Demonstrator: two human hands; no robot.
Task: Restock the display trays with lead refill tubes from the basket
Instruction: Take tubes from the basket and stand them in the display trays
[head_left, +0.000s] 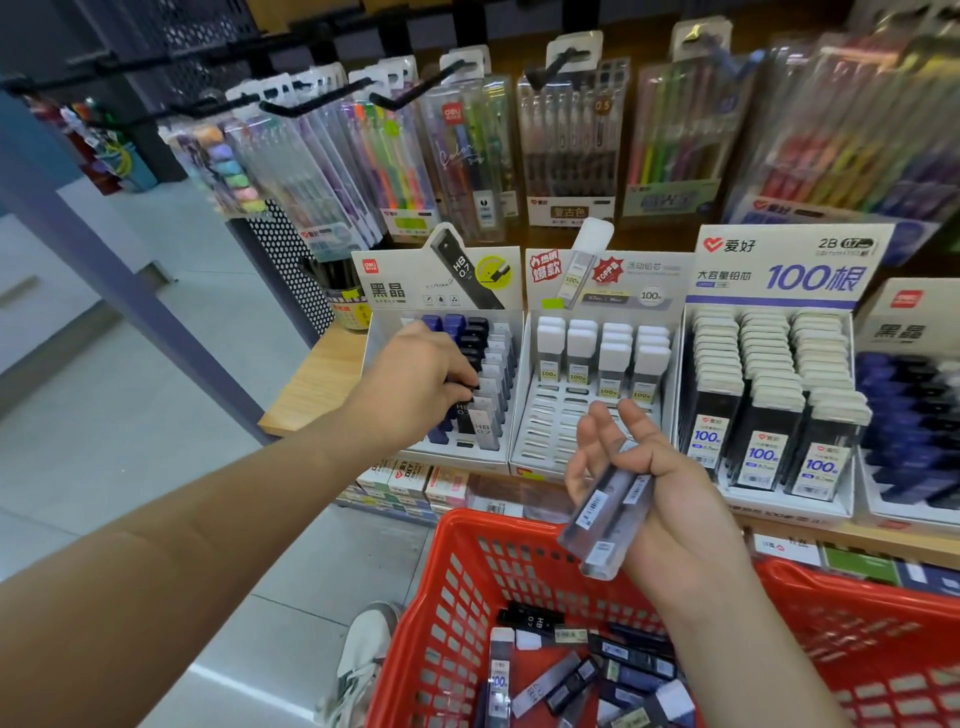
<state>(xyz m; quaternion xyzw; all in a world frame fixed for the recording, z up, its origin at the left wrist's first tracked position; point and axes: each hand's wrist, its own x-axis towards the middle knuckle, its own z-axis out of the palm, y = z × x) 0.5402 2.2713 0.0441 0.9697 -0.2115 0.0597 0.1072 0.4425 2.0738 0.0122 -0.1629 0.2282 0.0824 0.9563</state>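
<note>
Pinching a dark lead refill tube (462, 408) in curled fingertips, the left hand (415, 379) reaches into the left display tray (382, 332) at centre frame, among rows of blue, black and grey tubes. At lower centre-right, the right hand (670, 493) clasps a small bundle of clear tubes (605, 525) against its palm, with the first two fingers half extended, above the red basket (457, 566). Loose tubes (571, 675) lie jumbled on the basket floor at the bottom of the frame. The middle tray (550, 436) shows bare slots in front of its white-capped tubes (597, 353).
</note>
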